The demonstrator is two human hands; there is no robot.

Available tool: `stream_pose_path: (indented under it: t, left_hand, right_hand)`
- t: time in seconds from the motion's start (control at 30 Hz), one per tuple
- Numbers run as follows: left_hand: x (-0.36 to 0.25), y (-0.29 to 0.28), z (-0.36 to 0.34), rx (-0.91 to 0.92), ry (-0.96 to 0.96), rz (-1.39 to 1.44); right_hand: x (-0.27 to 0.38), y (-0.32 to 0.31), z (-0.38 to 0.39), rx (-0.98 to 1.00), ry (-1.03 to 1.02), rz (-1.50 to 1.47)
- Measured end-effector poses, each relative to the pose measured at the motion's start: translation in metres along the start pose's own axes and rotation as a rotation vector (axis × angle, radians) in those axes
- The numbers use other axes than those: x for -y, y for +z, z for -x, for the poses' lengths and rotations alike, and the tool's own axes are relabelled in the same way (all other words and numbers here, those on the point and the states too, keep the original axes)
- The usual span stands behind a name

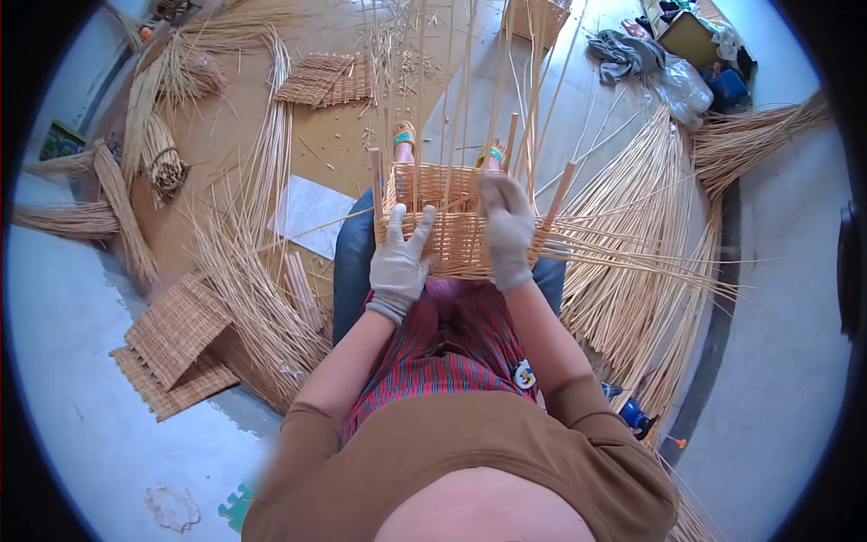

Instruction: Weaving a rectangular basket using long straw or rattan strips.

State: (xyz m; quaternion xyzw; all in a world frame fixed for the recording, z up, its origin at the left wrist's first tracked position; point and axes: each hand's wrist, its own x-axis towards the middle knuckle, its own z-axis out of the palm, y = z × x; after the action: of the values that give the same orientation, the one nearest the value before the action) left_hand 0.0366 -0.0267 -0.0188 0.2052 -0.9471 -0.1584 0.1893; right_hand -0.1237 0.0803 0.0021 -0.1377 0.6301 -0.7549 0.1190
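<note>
Cloth of a brown shirt (442, 434) is showing nearest. Beyond it, a wicker basket (458, 246) is sitting between the knees (353, 271), the left hand (398, 260) touching its near wall, thumb and finger spread, the blurred right hand (508, 226) meeting its right end; I cannot tell whether either is gripping. Farther off, woven panels (339, 81) are lying about.

We saw a partly woven, straw-coloured basket (459, 242), boxy and wider than deep, poised between the knees (355, 264). Its near wall was a close, ridged weave, and the far wall showed beyond the opening. Thick wooden stakes (560, 193) stood at its corners, leaning slightly outward, while long thin strands rose unwoven well past the rim. From its right side we saw loose weavers (632, 260) fanning out, their ends free.
</note>
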Motion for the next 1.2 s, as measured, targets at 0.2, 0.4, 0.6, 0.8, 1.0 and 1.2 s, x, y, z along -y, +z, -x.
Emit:
stream_pose_path:
  t: [0.2, 0.4, 0.6, 0.8, 1.0, 1.2]
  left_hand:
    - [-0.01, -0.007, -0.008, 0.13, -0.143, -0.087]
    - [-0.005, -0.007, -0.014, 0.018, -0.057, -0.01]
    - [0.044, 0.017, -0.004, -0.554, -0.38, 0.874]
    - [0.041, 0.0, -0.031, -0.323, -0.222, 2.214]
    - [0.071, 0.004, -0.022, -0.083, -0.269, 1.195]
    - [0.084, -0.021, -0.049, 0.194, -0.162, 1.167]
  right_hand:
    - [0.064, 0.047, -0.039, 0.234, -0.297, -0.031]
    - [0.002, -0.098, 0.071, -0.226, -0.004, 0.196]
    - [0.042, 0.024, 0.067, 0.276, -0.335, 0.289]
    - [0.051, 0.126, 0.05, 0.759, -0.701, 0.378]
    - [0.02, 0.081, 0.096, 0.64, -0.438, 0.153]
    - [-0.018, 0.011, 0.038, -0.028, 0.35, -0.252]
